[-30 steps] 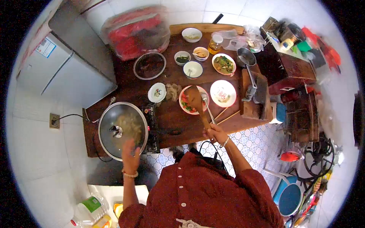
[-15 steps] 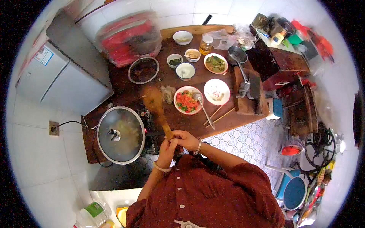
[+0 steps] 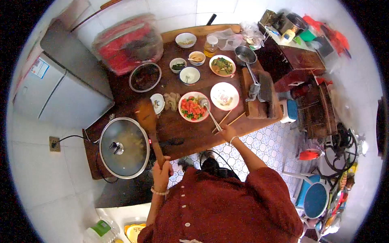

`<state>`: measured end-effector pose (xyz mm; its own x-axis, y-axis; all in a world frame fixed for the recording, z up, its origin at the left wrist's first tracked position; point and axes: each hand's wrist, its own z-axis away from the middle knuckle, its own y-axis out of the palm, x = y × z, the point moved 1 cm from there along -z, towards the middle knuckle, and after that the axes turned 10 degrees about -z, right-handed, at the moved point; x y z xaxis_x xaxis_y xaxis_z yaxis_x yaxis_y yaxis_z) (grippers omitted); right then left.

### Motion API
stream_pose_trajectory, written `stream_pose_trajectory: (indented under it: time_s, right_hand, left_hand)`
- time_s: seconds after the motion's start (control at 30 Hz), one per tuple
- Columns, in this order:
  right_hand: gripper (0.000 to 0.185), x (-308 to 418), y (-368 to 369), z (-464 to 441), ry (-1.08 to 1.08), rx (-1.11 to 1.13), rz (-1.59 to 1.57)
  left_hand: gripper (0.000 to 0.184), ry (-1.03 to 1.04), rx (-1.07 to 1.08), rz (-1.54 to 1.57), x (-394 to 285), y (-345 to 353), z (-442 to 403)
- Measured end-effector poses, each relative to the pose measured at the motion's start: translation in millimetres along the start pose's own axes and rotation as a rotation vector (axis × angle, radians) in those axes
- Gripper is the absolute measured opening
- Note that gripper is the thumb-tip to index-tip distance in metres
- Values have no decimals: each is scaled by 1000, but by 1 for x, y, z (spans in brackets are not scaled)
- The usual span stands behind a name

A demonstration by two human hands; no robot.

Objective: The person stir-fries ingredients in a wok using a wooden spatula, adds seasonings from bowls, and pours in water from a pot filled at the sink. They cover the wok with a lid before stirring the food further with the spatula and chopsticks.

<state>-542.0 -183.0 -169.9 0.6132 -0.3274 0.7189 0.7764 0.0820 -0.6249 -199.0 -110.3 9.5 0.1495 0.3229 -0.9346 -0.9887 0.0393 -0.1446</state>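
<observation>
In my left hand (image 3: 162, 175) is a wooden spatula (image 3: 146, 115), its handle wrapped by my closed fingers and its broad blade raised above the table. My right hand (image 3: 229, 133) is at the table's front edge, with its fingers closed around the end of a metal spoon (image 3: 212, 116). The spoon's bowl rests in a plate of chopped red and green vegetables (image 3: 193, 107). A pair of chopsticks (image 3: 236, 119) lies beside that hand. Left of the spatula, a pan with a glass lid (image 3: 124, 148) sits on the cooker, food showing dimly through the glass.
A white plate (image 3: 225, 96), a plate of greens (image 3: 222, 65), several small bowls (image 3: 189, 75) and an oil jar (image 3: 210, 46) stand further back. A small saucepan (image 3: 246, 54) is at the right. The fridge (image 3: 77, 93) borders the left side. A folded cloth (image 3: 172, 101) lies mid-table.
My right hand has left the spatula handle and moved right to the spoon. My left hand keeps the spatula, now shifted left and lower. A small white dish has come into sight behind it.
</observation>
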Motion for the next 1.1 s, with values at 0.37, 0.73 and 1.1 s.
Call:
stream_pose_trajectory:
  time_s: [0.37,0.73,1.1]
  right_hand:
    - [31,-27,24,-52,57,110,62]
    - [26,-53,-22,-72,-180,352,-178]
    - [19,-6,-139,-173,-220,167,337]
  left_hand:
    - [15,-13,-251,42,-2,62,20]
    - [14,-76,-440,-69,-17,137,17]
    - [17,-48,-467,-111,-22,155,16]
